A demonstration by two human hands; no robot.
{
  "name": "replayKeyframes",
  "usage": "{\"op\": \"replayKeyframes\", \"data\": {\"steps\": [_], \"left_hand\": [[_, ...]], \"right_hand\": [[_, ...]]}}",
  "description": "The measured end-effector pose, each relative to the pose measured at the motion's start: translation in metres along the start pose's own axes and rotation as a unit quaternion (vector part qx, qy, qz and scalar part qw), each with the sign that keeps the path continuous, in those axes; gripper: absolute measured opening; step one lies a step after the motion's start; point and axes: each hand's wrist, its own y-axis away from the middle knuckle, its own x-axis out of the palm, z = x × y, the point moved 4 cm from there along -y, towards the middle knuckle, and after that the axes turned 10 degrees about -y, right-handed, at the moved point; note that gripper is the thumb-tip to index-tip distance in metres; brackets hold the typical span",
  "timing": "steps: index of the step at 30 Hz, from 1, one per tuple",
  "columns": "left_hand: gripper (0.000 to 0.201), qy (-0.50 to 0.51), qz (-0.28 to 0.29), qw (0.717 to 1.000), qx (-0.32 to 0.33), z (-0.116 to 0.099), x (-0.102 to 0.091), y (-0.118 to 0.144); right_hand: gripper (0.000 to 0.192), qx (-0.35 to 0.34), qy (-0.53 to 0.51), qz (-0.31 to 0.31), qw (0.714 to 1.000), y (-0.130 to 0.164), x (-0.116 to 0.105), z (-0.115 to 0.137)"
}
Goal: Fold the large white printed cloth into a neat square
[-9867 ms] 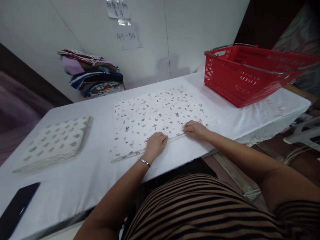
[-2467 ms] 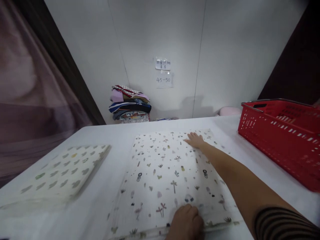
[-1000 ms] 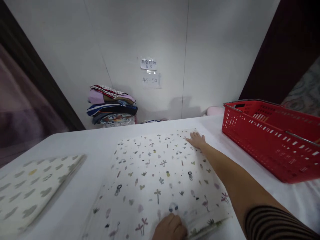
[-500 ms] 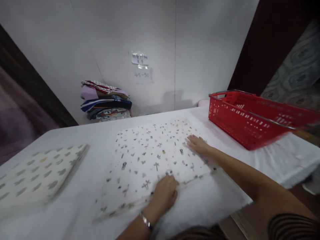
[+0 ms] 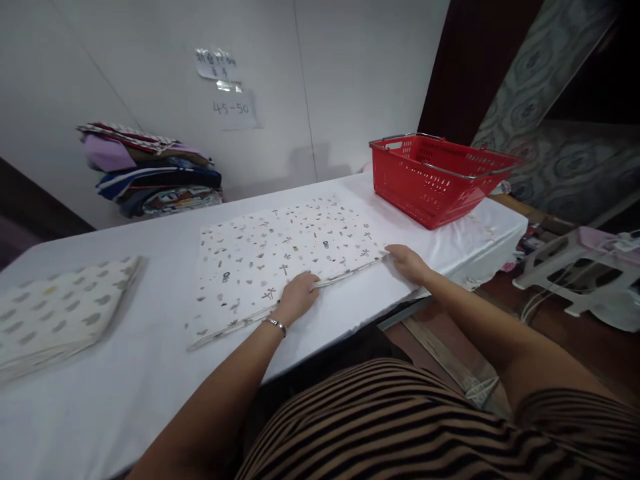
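Observation:
A white printed cloth (image 5: 260, 257) with small palm trees and other motifs lies flat and folded on the white-covered table (image 5: 165, 393). My left hand (image 5: 299, 297), with a bracelet at the wrist, pinches the near edge of this cloth around its middle. At the near right corner, my right hand (image 5: 406, 263) has its fingers closed on the same cloth. Both thumbs are partly hidden from view. To the left lies another folded cloth (image 5: 65, 310), white with grey shapes and one yellow one; neither hand touches it.
A red plastic basket (image 5: 425, 180) stands at the table's back right. Folded clothes (image 5: 155, 173) are stacked by the wall at the back left. Two paper notes (image 5: 235, 110) hang on the wall. A light plastic stool (image 5: 590, 267) is on the floor at right.
My right hand has moved from lying flat on the cloth to gripping its near right corner. My left hand now pinches the near edge. The view has turned right and down.

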Motion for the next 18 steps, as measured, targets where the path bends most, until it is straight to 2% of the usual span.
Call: {"op": "replayKeyframes", "data": {"steps": [8, 18], "left_hand": [[0.024, 0.033, 0.009, 0.999, -0.036, 0.004, -0.001, -0.003], [0.027, 0.073, 0.049, 0.993, -0.076, 0.009, -0.003, -0.012]], "right_hand": [[0.053, -0.073, 0.050, 0.088, 0.992, -0.025, 0.005, 0.002], [0.046, -0.126, 0.059, 0.154, 0.978, -0.030, -0.003, 0.000]]}}
